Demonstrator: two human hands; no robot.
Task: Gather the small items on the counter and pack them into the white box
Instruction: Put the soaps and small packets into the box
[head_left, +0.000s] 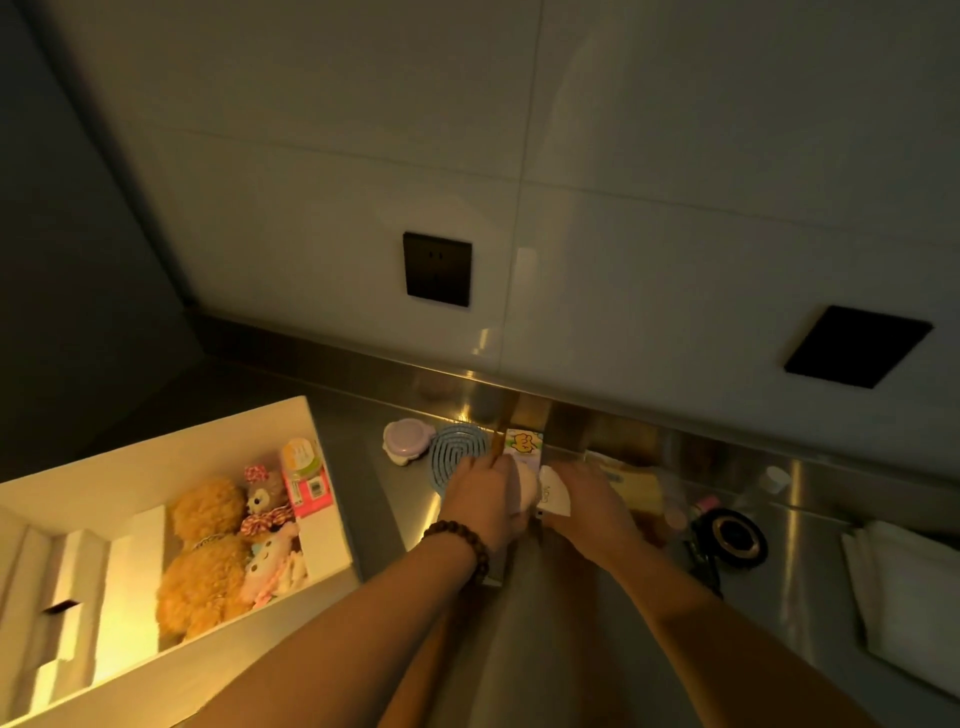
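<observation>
2 bare forearms reach forward over the steel counter (810, 525), the left one wearing a dark bead bracelet (460, 543) at the wrist. To the left, the white box (171, 447) sits open; inside lie a large tan plush bear (205, 558), a small brown plush with a checked bow (265, 501), a pale pink plush (275, 564) and a pink packet (306, 478) against the far wall. The left hand (480, 506) has its fingers curled round a soft pale pink item (527, 493), while the right hand (584, 506) meets it from the other side, fingers bent onto a white tag (556, 491) attached there; whether it pinches the tag cannot be told. Just beyond the hands stand a small carton with a yellow cartoon (524, 444), a blue spiral mat (457, 452) and a lilac-lidded tub (405, 436). Right of the hands lie a black round case (732, 538) and folded white cloth (904, 592). On the wall behind, 2 black socket plates (438, 270)
</observation>
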